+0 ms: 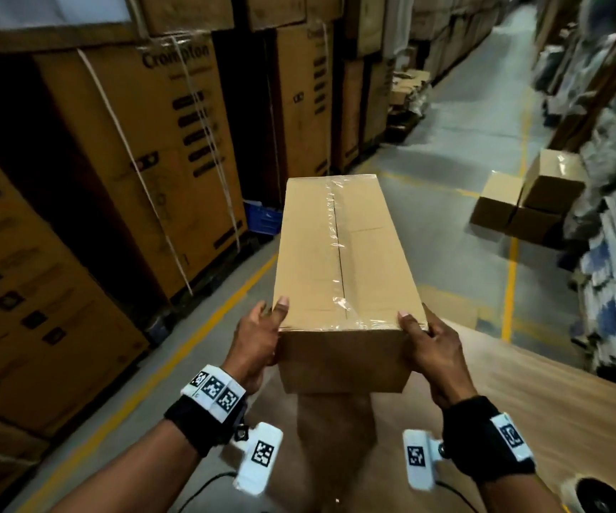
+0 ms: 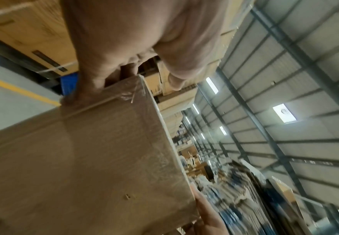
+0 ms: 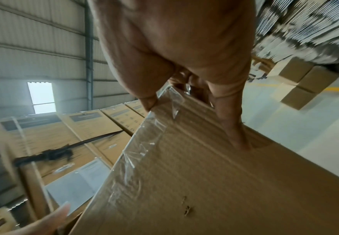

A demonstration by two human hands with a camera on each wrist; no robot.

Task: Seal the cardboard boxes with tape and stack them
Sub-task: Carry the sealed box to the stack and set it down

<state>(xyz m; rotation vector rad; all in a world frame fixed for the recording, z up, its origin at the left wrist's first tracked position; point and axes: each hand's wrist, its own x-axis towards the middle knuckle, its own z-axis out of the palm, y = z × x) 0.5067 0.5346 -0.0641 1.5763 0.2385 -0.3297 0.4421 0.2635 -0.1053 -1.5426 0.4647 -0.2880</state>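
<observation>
Roll of tape (image 1: 595,494) at the lower right edge of the head view, lying on the brown work surface (image 1: 558,409); only partly in frame.

Left hand (image 1: 258,342) clamped on the near left corner of the sealed cardboard box (image 1: 339,253): thumb on the top face, fingers curled round the side. Same grip in the left wrist view, left hand (image 2: 124,47) at the box (image 2: 84,159) corner.

Right hand (image 1: 428,349) clamped on the near right corner, thumb on top, fingers underneath and along the side. Right wrist view: right hand (image 3: 184,55) with fingers (image 3: 233,127) pressed flat against the box (image 3: 205,174) wall.

Box held in the air between both hands, above the work surface, long axis pointing away from the person. Clear tape strip (image 1: 336,231) running lengthwise down the centre seam of the top face, wrinkled, folded over the near edge.

Farther off, right: group of plain cardboard boxes (image 1: 528,201) on the grey floor (image 1: 465,142) beside a yellow floor line (image 1: 511,275), at least one stacked on top of others.

Left: tall printed cartons (image 1: 151,161) strapped with white bands, lining the aisle; blue crate (image 1: 262,216) at their foot.

Right side: shelving contents blurred, not identifiable.
</observation>
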